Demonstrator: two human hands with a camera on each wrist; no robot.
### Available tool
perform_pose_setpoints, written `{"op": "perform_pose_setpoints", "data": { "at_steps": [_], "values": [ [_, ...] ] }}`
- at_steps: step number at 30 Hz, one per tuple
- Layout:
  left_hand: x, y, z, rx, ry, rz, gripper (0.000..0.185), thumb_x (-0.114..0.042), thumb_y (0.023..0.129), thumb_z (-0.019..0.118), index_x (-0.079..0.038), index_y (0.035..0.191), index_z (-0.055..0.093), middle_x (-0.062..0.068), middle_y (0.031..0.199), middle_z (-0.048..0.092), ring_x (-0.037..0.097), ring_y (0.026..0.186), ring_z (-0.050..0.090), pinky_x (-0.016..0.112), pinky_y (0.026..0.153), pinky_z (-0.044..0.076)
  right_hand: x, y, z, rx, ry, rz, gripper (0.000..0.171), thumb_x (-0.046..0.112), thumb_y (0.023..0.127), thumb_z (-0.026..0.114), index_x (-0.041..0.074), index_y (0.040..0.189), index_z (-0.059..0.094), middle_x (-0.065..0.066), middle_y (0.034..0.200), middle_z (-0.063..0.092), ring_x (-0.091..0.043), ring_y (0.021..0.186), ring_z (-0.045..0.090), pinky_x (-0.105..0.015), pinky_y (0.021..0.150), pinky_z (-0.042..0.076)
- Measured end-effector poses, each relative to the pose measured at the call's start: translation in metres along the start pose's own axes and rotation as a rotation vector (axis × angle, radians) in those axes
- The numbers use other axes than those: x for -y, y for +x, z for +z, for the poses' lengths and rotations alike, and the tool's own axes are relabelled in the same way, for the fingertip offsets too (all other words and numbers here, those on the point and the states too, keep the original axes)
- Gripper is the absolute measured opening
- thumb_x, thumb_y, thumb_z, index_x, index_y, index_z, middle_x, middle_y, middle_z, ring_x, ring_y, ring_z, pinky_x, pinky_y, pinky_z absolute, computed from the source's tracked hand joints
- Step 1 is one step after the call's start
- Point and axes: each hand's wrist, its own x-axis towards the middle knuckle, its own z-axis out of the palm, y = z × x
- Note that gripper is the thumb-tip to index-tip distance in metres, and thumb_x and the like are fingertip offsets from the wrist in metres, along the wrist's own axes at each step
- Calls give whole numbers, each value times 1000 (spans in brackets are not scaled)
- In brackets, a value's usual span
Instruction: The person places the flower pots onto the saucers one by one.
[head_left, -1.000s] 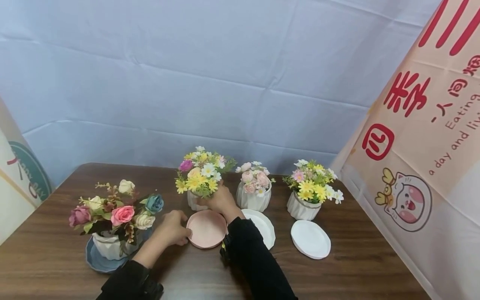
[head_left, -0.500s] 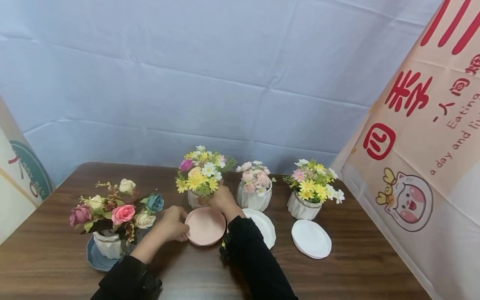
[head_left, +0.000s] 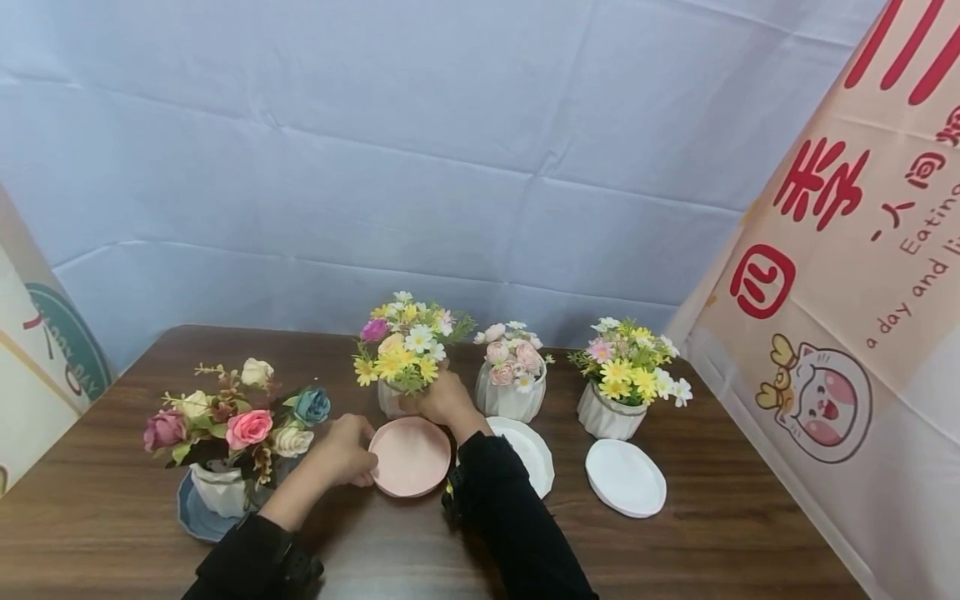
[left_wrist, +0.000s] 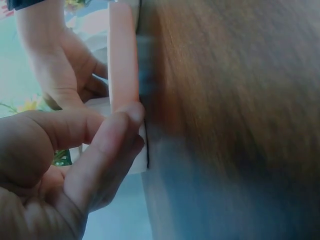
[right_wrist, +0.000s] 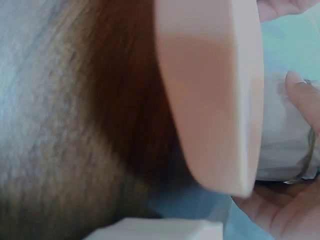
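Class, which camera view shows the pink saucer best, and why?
The head view: the whole pink saucer shows on the table, the left hand at its rim. The left wrist view shows only its edge, fingertips touching; the right wrist view gives a blurred close-up.

Over the last second the left hand (head_left: 341,451) has slid the pink saucer (head_left: 410,456) slightly toward 9 o'clock on the counter (head_left: 720,533), its fingers moving from the saucer's 8 o'clock edge up to about 9 o'clock.

pink saucer (head_left: 410,456), white ribbed pot (head_left: 393,402), wood-grain table (head_left: 712,533)
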Motion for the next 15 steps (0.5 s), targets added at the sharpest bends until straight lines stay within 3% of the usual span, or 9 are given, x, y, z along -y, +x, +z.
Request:
{"op": "perform_pose_setpoints", "data": {
  "at_steps": [5,11,15],
  "values": [
    [1,-7,-3,1,34,-33,25,13,75,51,16,98,42,18,70,51,18,46,58,30,45,52,0,1,0,8,-13,0,58,32,80,73,15,131,53,-11,124,56,-33,109,54,-41,84,47],
    [1,-16,-7,-25,101,-71,25,11,77,48,10,99,36,15,67,52,17,48,56,28,47,50,0,1,-1,2,-5,-10,58,33,80,73,15,131,53,-12,127,53,-32,106,55,-38,77,48],
    [6,-18,-11,-34,138,-73,25,12,75,48,8,98,38,15,71,53,17,52,55,26,48,49,-1,1,0,-1,3,-13,60,33,80,73,15,132,52,-16,132,48,-35,110,52,-41,83,47]
  ]
}}
